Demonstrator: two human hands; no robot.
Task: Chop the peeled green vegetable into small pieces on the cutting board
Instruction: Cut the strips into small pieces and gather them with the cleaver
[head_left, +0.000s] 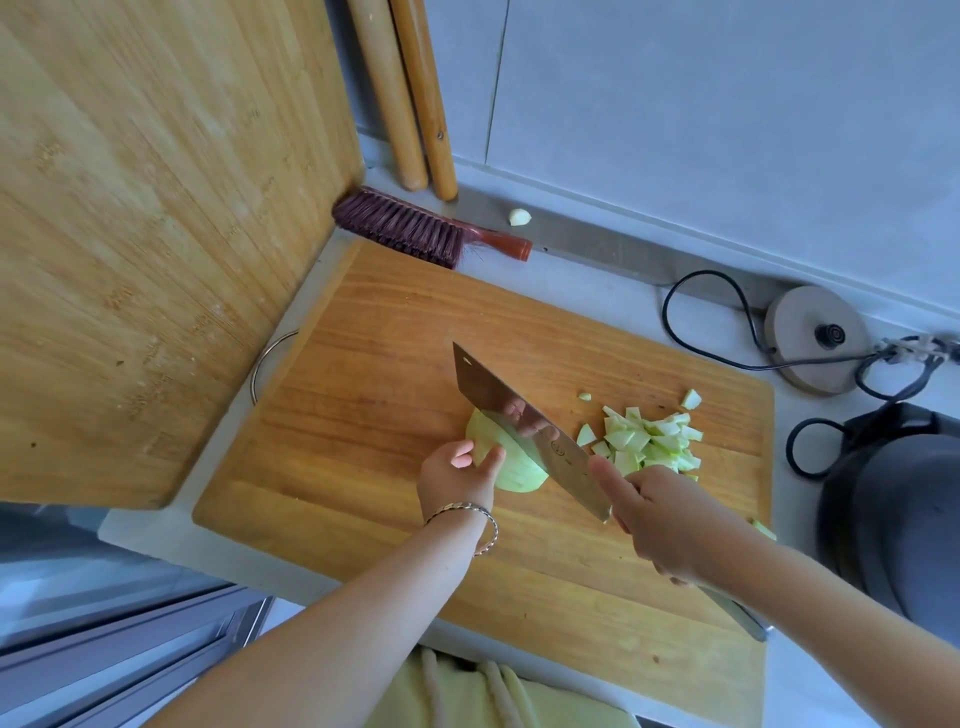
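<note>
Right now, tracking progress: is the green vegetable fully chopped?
Partly: the left hand holds a large uncut piece; cut pieces lie piled beside the cleaver.

Glossy metal cleaver (524, 426); matt wooden cutting board (363, 364).

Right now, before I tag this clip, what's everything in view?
Cutting board: one, orange-brown wood, lying flat, centre.
Uncut vegetable chunk: one, pale green, board centre.
Chopped pieces: one pile, few strays, pale green, board's right.
Cleaver: one, steel, blade against chunk.
Bamboo board: one, light wood, upright at left.
Brush: one, maroon bristles, behind cutting board.
Wooden poles: two, tan, leaning in corner.
Garlic clove: one, whitish, right of brush.
Kettle base: one, beige, black cord, right.
Dark appliance: one, grey-black, right edge.
Bracelet: one, silver-coloured, left wrist.
Left hand: holds chunk.
Right hand: grips cleaver handle.
</note>
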